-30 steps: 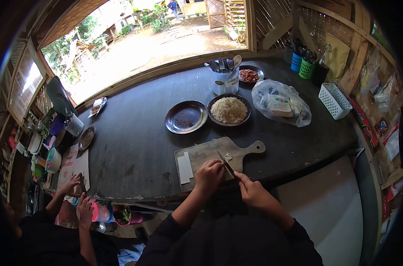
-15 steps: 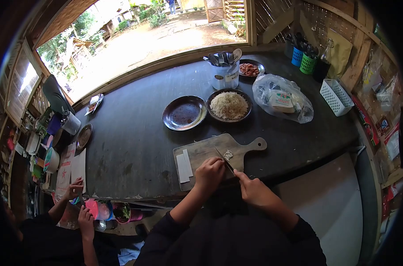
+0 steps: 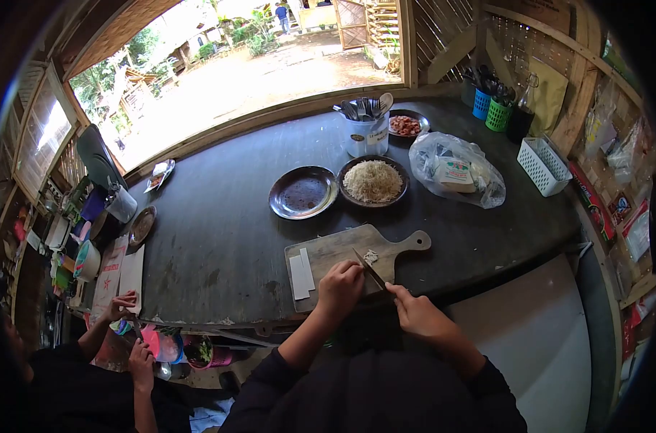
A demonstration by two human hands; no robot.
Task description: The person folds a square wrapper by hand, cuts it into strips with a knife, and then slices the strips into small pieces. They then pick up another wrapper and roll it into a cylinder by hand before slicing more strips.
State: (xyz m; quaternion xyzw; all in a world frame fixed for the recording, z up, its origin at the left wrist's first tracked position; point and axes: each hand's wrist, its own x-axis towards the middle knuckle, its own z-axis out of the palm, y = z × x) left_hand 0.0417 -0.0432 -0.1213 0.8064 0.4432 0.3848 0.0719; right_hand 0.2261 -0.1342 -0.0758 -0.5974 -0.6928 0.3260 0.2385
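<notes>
My right hand (image 3: 418,310) grips the handle of a knife (image 3: 370,270), its blade pointing up and left over the wooden cutting board (image 3: 335,245). My left hand (image 3: 340,289) is closed on the board, fingers curled right beside the blade; whatever it pinches is hidden under the fingers. Just past the blade is a small heap of thin pale cut sticks (image 3: 371,257). Flat white strips (image 3: 300,274) lie side by side at the board's left end. Behind the board sit a dark plate (image 3: 288,193) with wet residue and another plate piled with pale shreds (image 3: 373,180).
A tub of cutlery (image 3: 366,133), a dish of reddish chopped pieces (image 3: 405,125) and a plastic bag (image 3: 458,173) with a package stand farther back. At right is a white perforated basket (image 3: 543,167). Another person's hands (image 3: 140,361) hold a knife at lower left.
The camera view has shifted slightly. My knife remains beside my left fingers, its angle little changed. The other person's hands have moved slightly, and a blade now shows between them.
</notes>
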